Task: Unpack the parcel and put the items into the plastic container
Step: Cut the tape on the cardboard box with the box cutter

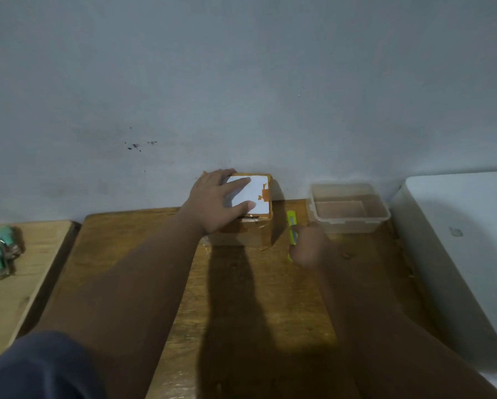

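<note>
From the head camera we see a wooden desk (143, 269) pushed against a pale grey wall (241, 82). At its far edge stands the parcel (250, 223), a small cardboard box wrapped in orange-brown tape with a white label (255, 194) on top. Our left hand (218, 203) lies flat on the parcel's top with the fingers spread, the thumb reaching across the label's near edge. Just right of the parcel a yellow-green utility knife (291, 226) lies on the desk, pointing away from us. Our right hand (310, 244) is over the knife's near end; it is blurred, and we cannot tell whether its fingers are closed on the handle or merely touching it. Farther right, near the wall, sits the clear plastic container (349, 210), open-topped. A white surface (457, 240) borders the desk on the right. On a lighter board (25, 283) at far left rest two small green-topped objects (1, 251), too indistinct to identify.
</note>
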